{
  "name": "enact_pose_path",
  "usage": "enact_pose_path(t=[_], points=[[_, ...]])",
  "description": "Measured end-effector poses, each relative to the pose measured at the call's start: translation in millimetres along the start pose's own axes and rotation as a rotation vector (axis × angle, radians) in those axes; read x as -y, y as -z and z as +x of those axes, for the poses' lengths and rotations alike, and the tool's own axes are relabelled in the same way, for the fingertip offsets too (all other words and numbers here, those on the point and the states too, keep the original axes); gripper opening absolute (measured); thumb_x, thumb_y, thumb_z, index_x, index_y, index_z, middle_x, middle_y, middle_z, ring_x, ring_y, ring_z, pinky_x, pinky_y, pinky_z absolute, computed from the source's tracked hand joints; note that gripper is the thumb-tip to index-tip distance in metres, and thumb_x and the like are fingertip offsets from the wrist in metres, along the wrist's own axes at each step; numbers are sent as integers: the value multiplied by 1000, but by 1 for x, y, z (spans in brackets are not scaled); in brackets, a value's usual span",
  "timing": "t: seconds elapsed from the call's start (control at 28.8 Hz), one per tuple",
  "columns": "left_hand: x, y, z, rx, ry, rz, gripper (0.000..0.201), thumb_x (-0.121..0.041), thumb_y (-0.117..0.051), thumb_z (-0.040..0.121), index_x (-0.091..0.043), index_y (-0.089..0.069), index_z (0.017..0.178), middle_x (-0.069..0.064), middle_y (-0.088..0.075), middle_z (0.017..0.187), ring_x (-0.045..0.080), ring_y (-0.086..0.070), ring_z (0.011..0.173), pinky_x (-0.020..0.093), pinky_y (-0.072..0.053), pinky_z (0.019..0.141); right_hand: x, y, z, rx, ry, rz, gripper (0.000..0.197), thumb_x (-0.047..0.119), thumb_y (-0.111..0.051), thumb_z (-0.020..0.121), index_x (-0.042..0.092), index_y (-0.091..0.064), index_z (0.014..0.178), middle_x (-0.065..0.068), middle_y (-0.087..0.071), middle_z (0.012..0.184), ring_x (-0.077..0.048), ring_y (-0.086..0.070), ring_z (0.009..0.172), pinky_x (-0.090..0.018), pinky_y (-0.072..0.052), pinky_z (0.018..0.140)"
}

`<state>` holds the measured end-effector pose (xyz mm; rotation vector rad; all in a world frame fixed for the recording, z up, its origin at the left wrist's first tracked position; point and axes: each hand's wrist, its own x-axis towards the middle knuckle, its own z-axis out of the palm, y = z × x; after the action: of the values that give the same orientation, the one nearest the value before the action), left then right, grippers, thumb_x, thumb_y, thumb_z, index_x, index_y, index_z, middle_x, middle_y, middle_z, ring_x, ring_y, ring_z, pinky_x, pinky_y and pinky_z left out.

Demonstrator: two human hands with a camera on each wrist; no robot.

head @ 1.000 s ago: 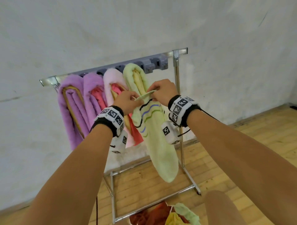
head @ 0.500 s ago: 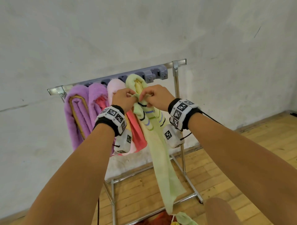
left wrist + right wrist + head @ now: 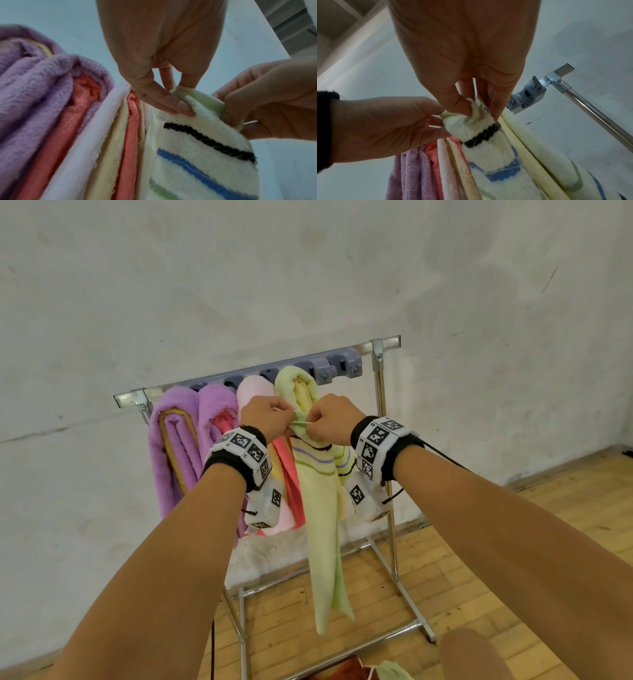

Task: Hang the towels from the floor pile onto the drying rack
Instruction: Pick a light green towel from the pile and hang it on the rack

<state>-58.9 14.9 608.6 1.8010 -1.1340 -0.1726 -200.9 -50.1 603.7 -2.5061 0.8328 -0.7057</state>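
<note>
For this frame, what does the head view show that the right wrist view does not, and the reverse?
Only the head view: the rack's floor frame, the wooden floor, the leftover pile, and the striped towel's whole hanging length.

Only the right wrist view: the right hand's fingertips bunching the towel's top edge above its black stripe, seen from below.

Both: the left hand pinching the same edge, the grey clips, and the hung purple towels.

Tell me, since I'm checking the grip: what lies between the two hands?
Only the bunched top edge of the striped green towel: the left hand and right hand each pinch it, almost touching. The left wrist view shows this best.
</note>
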Motion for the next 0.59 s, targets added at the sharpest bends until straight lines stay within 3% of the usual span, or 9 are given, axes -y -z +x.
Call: enact_pose_path(t=[0.07,0.14,0.24,0.31,0.38,0.42,0.49,0.56,0.59], points=[[0,2,-1,3,-11,31,13,-10,-63,89,-19,-71,83,3,-72,83,14,-71,65,22,-60,65,0,-1,2,8,-14,18,22,11,-56,87,3,-77,91,-12,-69,84,-23,-58,76,-21,-40,53],[0,4,-2,-2,-15,45,14,-10,-62,90,-17,-72,85,1,-71,80,8,-68,56,15,-55,56,2,-2,5,-9,-59,66,23,11,-54,85,-1,-69,71,-11,-58,70,-23,-51,68,-25,-39,54],[0,5,-3,20,-7,36,16,-9,-61,89,-18,-71,81,0,-71,79,11,-69,60,18,-58,62,5,-3,7,-35,-109,118,36,20,-63,83,10,-47,52,-4,-42,54,-19,-40,56,-27,-33,51],[1,4,-4,30,2,17,17,-9,-61,88,-19,-71,78,0,-71,79,16,-71,66,24,-60,70,4,-2,6,-26,-117,111,30,23,-68,82,1,-62,61,-8,-54,60,-19,-48,60,-30,-43,55],[3,3,-5,21,12,11,16,-10,-61,88,-19,-71,79,1,-72,80,16,-72,66,25,-60,72,1,-1,7,14,-116,99,24,17,-70,81,-5,-75,87,-16,-72,81,-20,-59,69,-34,-55,67],[3,3,-5,23,16,6,16,-10,-61,88,-19,-71,79,1,-72,81,15,-72,65,24,-60,70,1,0,7,36,-116,94,22,13,-69,80,-3,-76,94,-18,-74,92,-20,-60,72,-34,-56,70],[4,2,-6,39,22,-11,16,-9,-60,89,-18,-70,80,1,-72,82,15,-72,63,23,-60,69,3,0,6,63,-122,95,21,6,-65,80,-4,-75,96,-21,-72,99,-20,-56,72,-31,-51,63],[4,0,-6,34,25,-27,15,-8,-59,89,-15,-70,81,3,-71,82,17,-72,64,24,-61,69,8,2,6,77,-158,126,14,3,-60,78,-7,-67,72,-24,-64,76,-22,-47,65,-30,-39,55],[3,-1,-6,27,27,-38,15,-7,-58,90,-13,-69,82,4,-70,82,16,-71,62,23,-60,67,9,3,6,76,-181,160,19,3,-57,77,-2,-53,59,-18,-52,62,-22,-41,60,-29,-35,54]])
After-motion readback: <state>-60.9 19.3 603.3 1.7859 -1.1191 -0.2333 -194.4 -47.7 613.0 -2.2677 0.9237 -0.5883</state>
